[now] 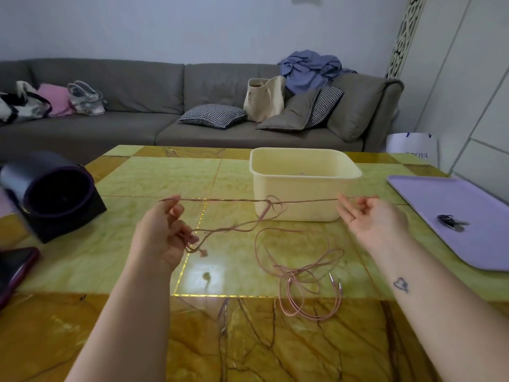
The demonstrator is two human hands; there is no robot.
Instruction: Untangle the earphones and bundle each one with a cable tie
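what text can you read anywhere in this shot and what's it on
"PROYA": printed low on the white bag beyond the far right corner of the table; the table edge cuts the letters' lower part, so the first letter is uncertain.
Blue marks near the bag's top: too small and cut off to read.
No other readable text shows.

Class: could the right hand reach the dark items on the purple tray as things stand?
Probably yes: nothing stands between the right hand and the dark items, though it pinches the cable.
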